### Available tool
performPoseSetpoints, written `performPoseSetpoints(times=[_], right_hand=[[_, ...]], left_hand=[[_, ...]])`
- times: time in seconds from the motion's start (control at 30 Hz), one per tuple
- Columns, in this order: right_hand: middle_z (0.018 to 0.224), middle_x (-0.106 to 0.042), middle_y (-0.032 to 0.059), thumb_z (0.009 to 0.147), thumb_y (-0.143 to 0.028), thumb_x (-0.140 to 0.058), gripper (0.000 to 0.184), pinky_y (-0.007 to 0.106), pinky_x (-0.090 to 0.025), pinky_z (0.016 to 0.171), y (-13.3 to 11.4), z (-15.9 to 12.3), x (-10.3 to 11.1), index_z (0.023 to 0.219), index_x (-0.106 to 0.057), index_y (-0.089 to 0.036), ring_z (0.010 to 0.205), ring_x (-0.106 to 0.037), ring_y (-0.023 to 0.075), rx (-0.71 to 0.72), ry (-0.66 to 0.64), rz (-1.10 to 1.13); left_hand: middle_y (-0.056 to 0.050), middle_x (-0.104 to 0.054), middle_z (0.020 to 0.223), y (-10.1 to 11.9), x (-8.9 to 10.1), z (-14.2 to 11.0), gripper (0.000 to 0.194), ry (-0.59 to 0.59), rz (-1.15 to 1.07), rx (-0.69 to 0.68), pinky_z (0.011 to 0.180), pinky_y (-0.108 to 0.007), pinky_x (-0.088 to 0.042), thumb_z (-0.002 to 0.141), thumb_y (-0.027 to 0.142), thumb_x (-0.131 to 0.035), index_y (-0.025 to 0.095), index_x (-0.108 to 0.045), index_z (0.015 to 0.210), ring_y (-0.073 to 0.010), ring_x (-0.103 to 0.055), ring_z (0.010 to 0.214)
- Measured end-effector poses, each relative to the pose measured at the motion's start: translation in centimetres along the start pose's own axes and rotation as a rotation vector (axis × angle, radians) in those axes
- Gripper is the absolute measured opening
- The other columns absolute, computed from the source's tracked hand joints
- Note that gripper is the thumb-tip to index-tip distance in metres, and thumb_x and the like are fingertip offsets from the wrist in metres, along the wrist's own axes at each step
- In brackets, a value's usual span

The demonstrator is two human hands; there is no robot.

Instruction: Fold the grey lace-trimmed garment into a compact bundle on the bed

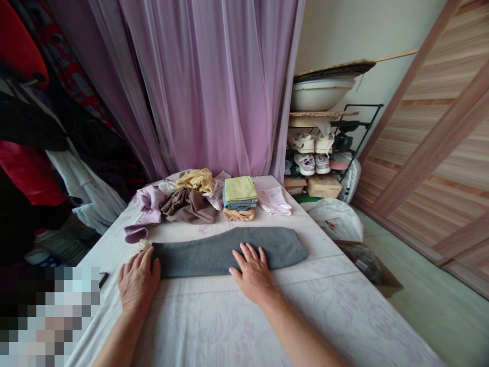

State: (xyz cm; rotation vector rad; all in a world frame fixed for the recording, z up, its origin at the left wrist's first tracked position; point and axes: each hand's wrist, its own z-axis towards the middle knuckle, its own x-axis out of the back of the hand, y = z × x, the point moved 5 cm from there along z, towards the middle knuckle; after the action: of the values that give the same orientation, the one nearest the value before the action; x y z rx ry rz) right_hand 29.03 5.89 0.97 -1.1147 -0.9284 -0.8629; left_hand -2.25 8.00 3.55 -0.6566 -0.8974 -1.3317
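A pair of dark grey trousers (202,259), folded lengthwise into a long strip, lies flat across the table. My left hand (139,278) rests at its narrow left end, fingers extended over the edge. Flat on the cloth right of its middle is my right hand (252,270), fingers spread. Just beyond my left fingertips sits a small cream-coloured bunch of cloth (145,245). Behind the trousers stands a stack of folded clothes (240,189), yellow-green on top. A folded pale pink printed cloth (275,200) lies right of the stack.
A loose heap of clothes (189,206) lies at the table's back left. The table (305,316) has a pale patterned cover. Purple curtains (214,86) hang behind it. To the right are a shoe rack (359,125), a plastic bag (340,216) and a wooden wardrobe (439,153).
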Motion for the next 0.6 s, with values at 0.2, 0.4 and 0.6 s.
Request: performPoseSetpoints(times=[0.2, 0.4, 0.6], right_hand=[[0.153, -0.041, 0.0116, 0.095, -0.048, -0.044, 0.051, 0.055, -0.014, 0.116, 0.0, 0.0, 0.0, 0.14, -0.052, -0.025, 0.141, -0.032, 0.0283, 0.001, 0.003, -0.012], [0.152, -0.041, 0.0116, 0.095, -0.048, -0.043, 0.051, 0.055, -0.013, 0.116, 0.1, 0.0, -0.2, 0.14, -0.051, -0.026, 0.142, -0.032, 0.028, 0.006, 0.01, -0.012], [0.152, -0.041, 0.0117, 0.095, -0.049, -0.043, 0.051, 0.056, -0.014, 0.116, 0.1, 0.0, 0.0, 0.139, -0.052, -0.025, 0.141, -0.032, 0.0282, 0.003, 0.005, -0.001]], left_hand=[[-0.014, -0.068, 0.123, -0.3, -1.2, 0.2, 0.048, -0.075, 0.016, -0.055, 0.098, -0.047, -0.042, 0.092, 0.035, -0.033, 0.013, -0.067, 0.118, -0.031, -0.056, 0.119], [-0.014, -0.069, 0.12, -0.4, -1.5, 0.3, 0.048, -0.086, -0.057, -0.063, 0.097, -0.045, -0.045, 0.091, 0.035, -0.033, 0.014, -0.067, 0.118, -0.0307, -0.06, 0.114], [-0.013, -0.057, 0.136, -3.8, -0.4, 0.1, 0.049, 0.145, -0.323, 0.276, 0.1, -0.043, -0.046, 0.09, 0.043, -0.039, 0.018, -0.06, 0.127, -0.0305, -0.056, 0.12]])
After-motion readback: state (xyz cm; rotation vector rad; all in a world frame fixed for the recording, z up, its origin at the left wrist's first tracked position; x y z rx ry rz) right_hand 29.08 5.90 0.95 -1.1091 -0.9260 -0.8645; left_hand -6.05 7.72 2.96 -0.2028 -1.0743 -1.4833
